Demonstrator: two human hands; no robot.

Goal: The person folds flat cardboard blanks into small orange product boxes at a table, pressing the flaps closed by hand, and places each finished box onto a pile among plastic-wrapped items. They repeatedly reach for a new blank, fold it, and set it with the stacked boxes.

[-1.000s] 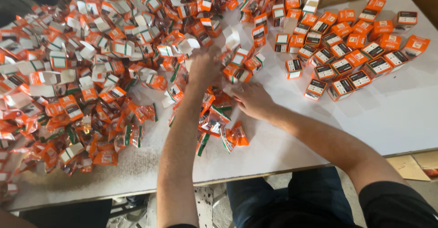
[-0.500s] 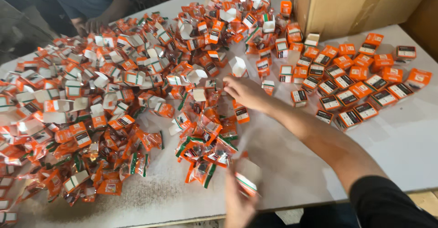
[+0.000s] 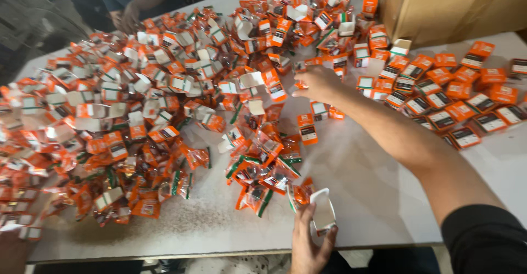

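Observation:
My left hand (image 3: 308, 240) is at the table's near edge, gripping a small open box (image 3: 323, 211) with a white inside, beside an orange sachet (image 3: 300, 193). My right hand (image 3: 317, 83) stretches far across the white table (image 3: 362, 191), fingers curled over the heap of small orange boxes (image 3: 181, 82); whether it holds one I cannot tell. A single closed orange box (image 3: 307, 127) lies just below that hand. Orange and green sachets (image 3: 258, 178) are piled between my two hands.
Closed orange boxes stand in rows (image 3: 455, 98) at the right. A brown cardboard carton (image 3: 450, 8) sits at the far right corner. Another person's hand (image 3: 129, 16) rests at the table's far edge. More sachets (image 3: 126, 191) lie at the lower left.
My right hand has reached farther out toward the box heap. My left hand has come back to the near edge and now holds an open box.

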